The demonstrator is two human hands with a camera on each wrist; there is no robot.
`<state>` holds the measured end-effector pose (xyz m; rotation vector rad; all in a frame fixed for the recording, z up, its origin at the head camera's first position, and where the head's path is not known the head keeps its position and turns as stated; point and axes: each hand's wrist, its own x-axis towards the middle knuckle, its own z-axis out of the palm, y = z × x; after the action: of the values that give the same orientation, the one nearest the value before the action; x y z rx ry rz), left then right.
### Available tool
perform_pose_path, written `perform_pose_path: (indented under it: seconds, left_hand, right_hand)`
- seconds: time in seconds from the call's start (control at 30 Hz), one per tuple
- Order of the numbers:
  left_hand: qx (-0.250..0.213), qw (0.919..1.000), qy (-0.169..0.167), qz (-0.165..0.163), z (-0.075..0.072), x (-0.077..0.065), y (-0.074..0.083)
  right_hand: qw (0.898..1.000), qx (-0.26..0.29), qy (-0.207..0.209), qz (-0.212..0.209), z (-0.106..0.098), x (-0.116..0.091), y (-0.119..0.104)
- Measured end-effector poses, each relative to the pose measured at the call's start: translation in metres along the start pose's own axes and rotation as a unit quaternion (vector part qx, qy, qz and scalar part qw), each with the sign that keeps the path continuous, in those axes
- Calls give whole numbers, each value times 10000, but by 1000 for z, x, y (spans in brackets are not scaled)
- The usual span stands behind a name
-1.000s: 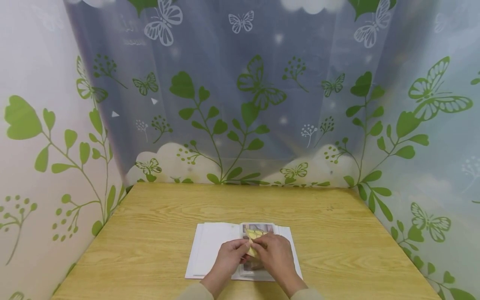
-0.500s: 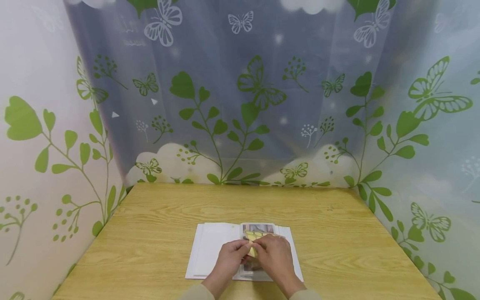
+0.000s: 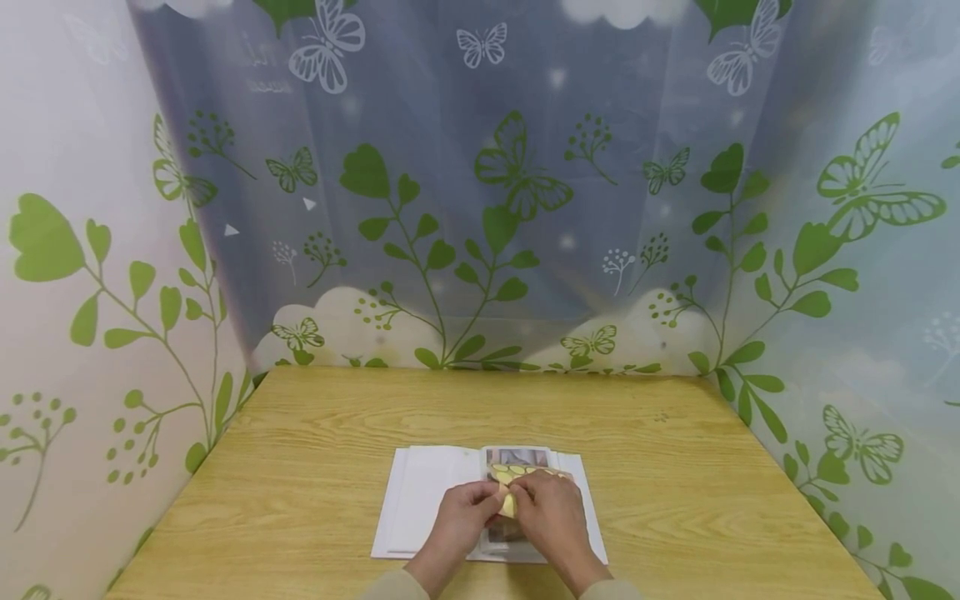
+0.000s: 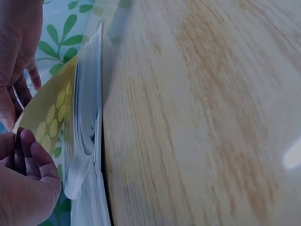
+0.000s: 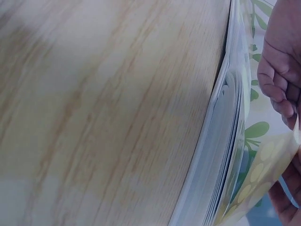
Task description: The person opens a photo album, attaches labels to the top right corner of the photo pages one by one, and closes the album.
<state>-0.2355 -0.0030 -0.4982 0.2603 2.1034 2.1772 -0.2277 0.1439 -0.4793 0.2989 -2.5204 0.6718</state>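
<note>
A yellow sheet of round stickers is held above the right-hand page of an open photo album. My left hand pinches the sheet's left edge between thumb and forefinger. Close beside it, my right hand grips the same sheet, thumb near the left thumb. The left wrist view has the sticker sheet bent in a curve, rows of circles on its face. Whether a single sticker is lifted between the fingertips is hidden. Under the hands lies a photo in a clear sleeve, partly covered.
The album rests on a wood-grain table near its front edge. Its left page is white, and a thick stack of sleeves shows edge-on in the right wrist view. A curtain printed with leaves and butterflies surrounds the table.
The sticker sheet has tilted a little, so its row of circles shows more plainly. Both hands have stayed nearly in place, thumbs shifting slightly. The album has not visibly moved.
</note>
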Motion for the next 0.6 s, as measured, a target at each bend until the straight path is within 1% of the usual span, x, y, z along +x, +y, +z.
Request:
perform_pose_path:
  seconds: [0.23, 0.4, 0.6]
  left_hand:
    - [138, 9999, -7, 70, -1, 1, -5]
    - [182, 9998, 27, 51, 0, 2, -5]
    - [232, 9997, 15, -11, 0, 1, -4]
  right_hand:
    - [9998, 82, 168, -107, -1, -2, 3]
    - [9996, 274, 81, -3, -2, -3, 4]
    - [9997, 253, -51, -2, -1, -4, 5]
